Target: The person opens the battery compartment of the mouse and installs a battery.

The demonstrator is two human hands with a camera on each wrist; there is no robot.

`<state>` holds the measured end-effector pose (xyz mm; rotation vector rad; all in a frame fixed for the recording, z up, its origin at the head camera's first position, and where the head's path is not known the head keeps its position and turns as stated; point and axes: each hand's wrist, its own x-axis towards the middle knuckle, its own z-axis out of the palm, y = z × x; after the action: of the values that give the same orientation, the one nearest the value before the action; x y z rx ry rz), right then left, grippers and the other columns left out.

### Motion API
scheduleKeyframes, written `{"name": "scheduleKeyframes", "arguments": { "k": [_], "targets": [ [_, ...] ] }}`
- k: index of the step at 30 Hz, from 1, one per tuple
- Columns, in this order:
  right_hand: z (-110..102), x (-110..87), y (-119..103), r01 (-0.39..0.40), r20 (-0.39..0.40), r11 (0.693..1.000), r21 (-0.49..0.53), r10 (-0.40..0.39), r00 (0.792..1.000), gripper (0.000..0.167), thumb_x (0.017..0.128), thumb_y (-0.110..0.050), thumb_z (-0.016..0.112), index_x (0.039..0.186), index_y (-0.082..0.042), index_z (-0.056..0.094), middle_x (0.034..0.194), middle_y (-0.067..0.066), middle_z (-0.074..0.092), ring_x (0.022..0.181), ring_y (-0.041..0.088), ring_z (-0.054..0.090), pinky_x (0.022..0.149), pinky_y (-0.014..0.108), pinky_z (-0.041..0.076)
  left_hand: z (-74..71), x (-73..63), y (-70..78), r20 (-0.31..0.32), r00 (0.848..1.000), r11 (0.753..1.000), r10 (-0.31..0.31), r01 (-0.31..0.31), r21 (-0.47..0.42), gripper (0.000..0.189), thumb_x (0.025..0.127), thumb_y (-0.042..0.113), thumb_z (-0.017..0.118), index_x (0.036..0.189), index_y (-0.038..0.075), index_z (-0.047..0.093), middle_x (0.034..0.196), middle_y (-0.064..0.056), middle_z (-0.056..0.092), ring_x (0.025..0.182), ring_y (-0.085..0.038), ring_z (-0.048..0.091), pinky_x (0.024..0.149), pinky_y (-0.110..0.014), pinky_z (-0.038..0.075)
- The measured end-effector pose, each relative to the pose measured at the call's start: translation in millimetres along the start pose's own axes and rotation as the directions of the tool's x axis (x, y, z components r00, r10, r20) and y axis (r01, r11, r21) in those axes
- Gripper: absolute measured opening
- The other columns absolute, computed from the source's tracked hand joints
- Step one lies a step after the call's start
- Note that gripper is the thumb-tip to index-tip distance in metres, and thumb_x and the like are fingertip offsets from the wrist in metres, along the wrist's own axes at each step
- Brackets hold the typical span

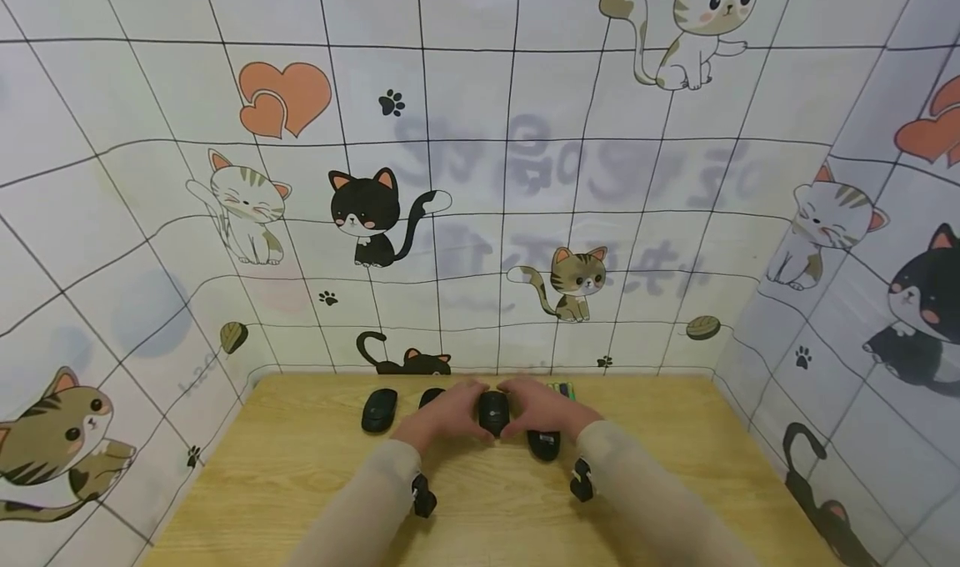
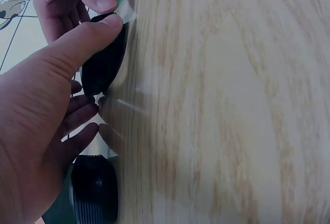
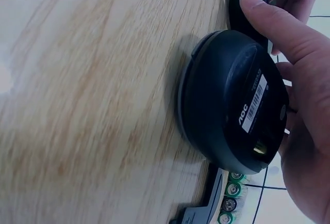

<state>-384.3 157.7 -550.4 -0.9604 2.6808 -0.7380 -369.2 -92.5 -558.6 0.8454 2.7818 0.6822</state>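
Observation:
A black computer mouse [image 1: 493, 413] sits between both hands near the back of the table. My left hand [image 1: 450, 413] grips it from the left, and in the left wrist view that thumb lies on the mouse [image 2: 105, 61]. From the right, my right hand [image 1: 542, 407] holds the same mouse, its thumb at the near edge. Beside the right hand lies another mouse [image 3: 232, 100], underside up, with an AOC label and an opening showing a gold-coloured piece. A ridged black mouse [image 2: 95, 190] is next to the left hand, partly hidden by it in the head view.
Another black mouse [image 1: 379, 410] lies farther left on the wooden table [image 1: 480, 509]. Several green-ringed batteries [image 3: 233, 189] stand behind the overturned mouse, beside a dark flat piece [image 3: 198, 213]. A cat-patterned cloth [image 1: 480, 175] rises behind the table and at both sides.

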Motion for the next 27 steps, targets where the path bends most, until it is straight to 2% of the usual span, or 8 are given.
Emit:
{"name": "scheduleKeyframes", "arguments": {
  "k": [8, 13, 16, 20, 27],
  "targets": [
    [3.0, 4.3, 1.2, 0.047, 0.0, 0.997, -0.053, -0.047, 0.999, 0.081, 0.083, -0.038, 0.1, 0.149, -0.008, 0.065, 0.144, 0.007, 0.068, 0.135, 0.028, 0.062, 0.118, 0.05, 0.049, 1.1, 2.1, 0.3, -0.015, 1.0, 1.0, 0.014, -0.014, -0.005, 0.078, 0.086, 0.044, 0.097, 0.149, 0.013, 0.064, 0.143, -0.004, 0.064, 0.128, -0.023, 0.063, 0.112, -0.044, 0.054],
    [1.5, 2.4, -2.3, 0.055, 0.008, 0.996, -0.065, -0.054, 0.998, 0.079, 0.084, -0.037, 0.1, 0.148, -0.008, 0.065, 0.143, 0.007, 0.068, 0.133, 0.028, 0.062, 0.116, 0.051, 0.051, 2.0, 2.1, 0.4, -0.018, 1.0, 1.0, 0.02, -0.02, 0.009, 0.074, 0.087, 0.045, 0.096, 0.147, 0.014, 0.066, 0.143, -0.004, 0.064, 0.127, -0.022, 0.063, 0.11, -0.043, 0.054],
    [-0.4, 1.2, -4.7, 0.053, 0.0, 0.997, -0.056, -0.053, 0.999, 0.08, 0.084, -0.037, 0.099, 0.15, -0.008, 0.064, 0.146, 0.009, 0.066, 0.136, 0.029, 0.06, 0.117, 0.052, 0.05, 1.6, 0.0, 0.9, -0.031, 0.999, 1.0, 0.016, -0.016, 0.005, 0.075, 0.088, 0.045, 0.095, 0.15, 0.016, 0.064, 0.146, -0.004, 0.063, 0.129, -0.023, 0.063, 0.112, -0.045, 0.054],
    [-3.4, -1.5, -5.3, 0.047, -0.02, 0.998, -0.039, -0.048, 0.999, 0.083, 0.085, -0.039, 0.098, 0.153, -0.009, 0.061, 0.153, 0.011, 0.061, 0.143, 0.033, 0.056, 0.119, 0.055, 0.048, 1.4, -1.6, -0.3, -0.058, 0.998, 1.0, 0.013, -0.012, 0.013, 0.08, 0.09, 0.046, 0.093, 0.156, 0.017, 0.059, 0.157, -0.006, 0.057, 0.141, -0.028, 0.059, 0.117, -0.05, 0.051],
    [-6.3, -13.5, -7.5, 0.043, -0.044, 0.998, 0.038, -0.042, 0.998, 0.087, 0.09, -0.046, 0.094, 0.161, -0.013, 0.055, 0.165, 0.013, 0.051, 0.151, 0.034, 0.05, 0.119, 0.057, 0.048, -0.9, -8.9, 1.4, -0.09, 0.995, 0.998, 0.052, -0.05, 0.024, 0.085, 0.092, 0.048, 0.091, 0.161, 0.016, 0.055, 0.165, -0.01, 0.051, 0.151, -0.034, 0.051, 0.12, -0.055, 0.048]
  ]
}}
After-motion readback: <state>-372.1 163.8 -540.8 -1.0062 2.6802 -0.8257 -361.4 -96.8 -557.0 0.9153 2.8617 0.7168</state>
